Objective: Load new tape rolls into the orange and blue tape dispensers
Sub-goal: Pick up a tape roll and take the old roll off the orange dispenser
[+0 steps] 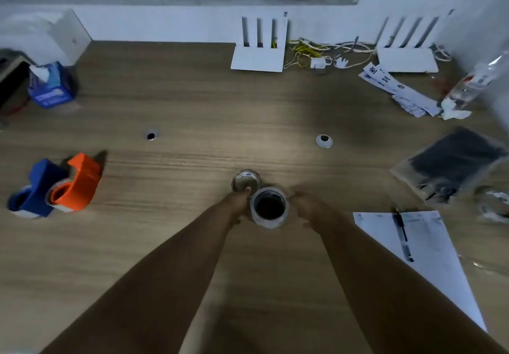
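Wood counter [192, 105] fills most of view, w/ white wall behind. Black pouch [454, 160] in clear wrap far right; sheet of paper [429, 257] near right edge w/ pen [402, 236] on it. Far left, blue dispenser [35, 188] & orange dispenser [80, 183] sit touching side by side, well apart from the hands. Tissue box [51, 86] back left. Centre: tape roll [270, 206], hole facing up, held between both hands. Left hand [238, 202] pressed on its left side, right hand [308, 205] cupped on its right, fingers curled round it. Second tape roll [246, 180] flat on counter just behind, touching left fingertips.
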